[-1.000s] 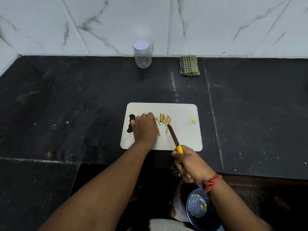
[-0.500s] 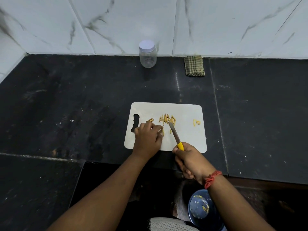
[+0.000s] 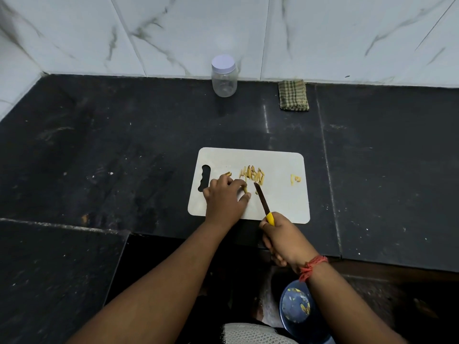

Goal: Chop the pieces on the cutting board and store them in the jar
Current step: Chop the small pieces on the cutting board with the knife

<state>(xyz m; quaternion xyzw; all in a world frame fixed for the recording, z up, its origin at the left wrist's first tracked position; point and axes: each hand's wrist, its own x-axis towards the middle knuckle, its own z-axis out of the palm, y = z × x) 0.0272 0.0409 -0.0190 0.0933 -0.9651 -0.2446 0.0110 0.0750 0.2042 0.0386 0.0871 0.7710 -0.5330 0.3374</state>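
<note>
Pieces (image 3: 252, 174) on cutting board (image 3: 280, 197), left hand (image 3: 224, 198) pinching one, right hand (image 3: 285, 240) gripping knife (image 3: 263, 203), lidded jar (image 3: 224, 75) behind.

A home kitchen: black stone counter (image 3: 99, 150), marble-tiled wall (image 3: 323, 33), cutting board (image 3: 280, 204), folded cloth (image 3: 293, 95).

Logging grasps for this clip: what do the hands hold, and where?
The right hand grips the knife by its yellow handle. The left hand pinches one yellow piece on the cutting board.

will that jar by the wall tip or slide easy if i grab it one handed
The jar looks like clear plastic and nearly empty, so probably light and apt to slide. It stands upright, squat, so tipping seems unlikely. Its lid is on; smooth sides may be slippery.
</note>
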